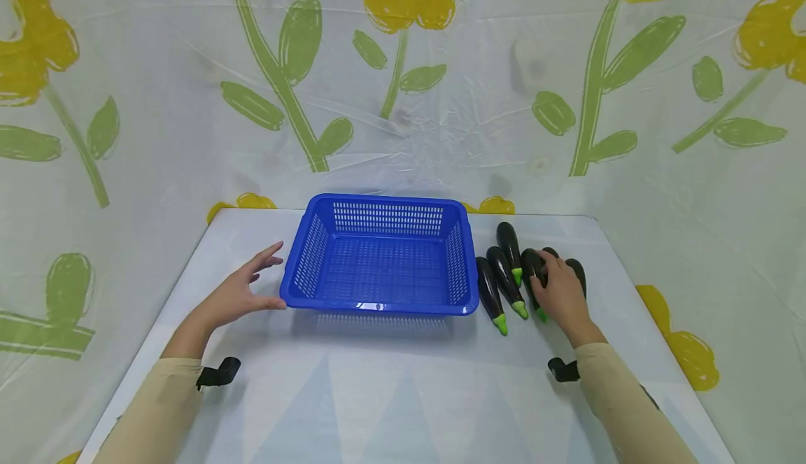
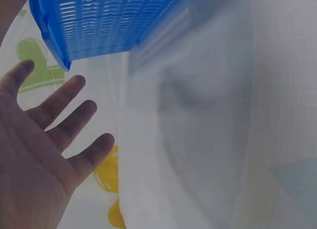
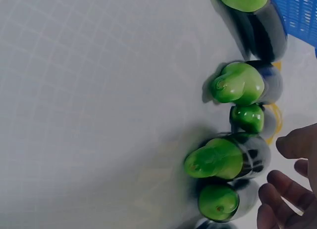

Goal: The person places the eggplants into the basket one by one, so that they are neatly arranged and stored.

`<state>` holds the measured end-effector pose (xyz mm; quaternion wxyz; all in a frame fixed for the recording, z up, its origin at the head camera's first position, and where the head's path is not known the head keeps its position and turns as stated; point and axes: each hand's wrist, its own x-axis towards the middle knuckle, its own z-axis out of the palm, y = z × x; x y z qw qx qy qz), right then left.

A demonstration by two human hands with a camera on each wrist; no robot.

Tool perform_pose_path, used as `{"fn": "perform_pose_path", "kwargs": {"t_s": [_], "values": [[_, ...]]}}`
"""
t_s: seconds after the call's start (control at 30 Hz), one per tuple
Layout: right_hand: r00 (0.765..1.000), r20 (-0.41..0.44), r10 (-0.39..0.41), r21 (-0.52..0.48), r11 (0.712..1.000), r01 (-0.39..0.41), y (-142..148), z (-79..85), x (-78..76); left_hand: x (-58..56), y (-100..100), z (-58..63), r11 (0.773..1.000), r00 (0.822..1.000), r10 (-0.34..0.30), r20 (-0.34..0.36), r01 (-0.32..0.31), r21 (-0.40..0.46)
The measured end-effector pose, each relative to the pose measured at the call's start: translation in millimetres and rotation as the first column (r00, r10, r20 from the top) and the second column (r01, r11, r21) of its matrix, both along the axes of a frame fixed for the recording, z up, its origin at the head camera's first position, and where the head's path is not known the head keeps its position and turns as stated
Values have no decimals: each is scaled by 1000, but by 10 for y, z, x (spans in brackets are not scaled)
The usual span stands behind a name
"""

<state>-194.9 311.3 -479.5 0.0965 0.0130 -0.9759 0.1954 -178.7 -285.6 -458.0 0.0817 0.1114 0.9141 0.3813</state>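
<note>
A blue plastic basket (image 1: 380,308) with slotted walls stands on the white table. My left hand (image 1: 242,292) is at its left side, thumb tip by the front left corner; whether it touches cannot be told. In the left wrist view its fingers (image 2: 67,132) are spread and apart from the basket (image 2: 99,23). Several dark eggplants with green caps lie right of the basket, among them one eggplant (image 1: 487,285) beside its wall. Over the right-hand eggplants hovers my right hand (image 1: 563,296), partly hiding them. In the right wrist view its loosely bent fingers are apart from the nearest eggplant (image 3: 215,160).
The white table (image 1: 378,394) has pale blue triangles toward its front. Behind and beside it hangs a sheet (image 1: 466,121) printed with yellow flowers and green leaves. A black strap piece (image 1: 218,372) sticks out from the left wrist, another (image 1: 562,370) from the right.
</note>
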Motion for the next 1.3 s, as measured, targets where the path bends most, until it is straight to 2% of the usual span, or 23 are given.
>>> {"fn": "perform_pose_path", "kwargs": {"t_s": [0.5, 0.7, 1.03, 1.3], "values": [[997, -75, -35, -73, 997, 30, 166, -103, 25, 14, 21, -41, 999, 999, -25, 42, 26, -27], [996, -63, -61, -66, 996, 57, 232, -112, 42, 2, 19, -60, 999, 998, -42, 47, 44, -28], [987, -24, -159, -66, 985, 157, 337, -110, 89, -14, 13, -87, 999, 998, -40, 49, 42, -35], [984, -26, -177, -72, 982, 175, 436, -119, 86, -5, 24, -99, 999, 997, -22, 78, 25, -41]]}}
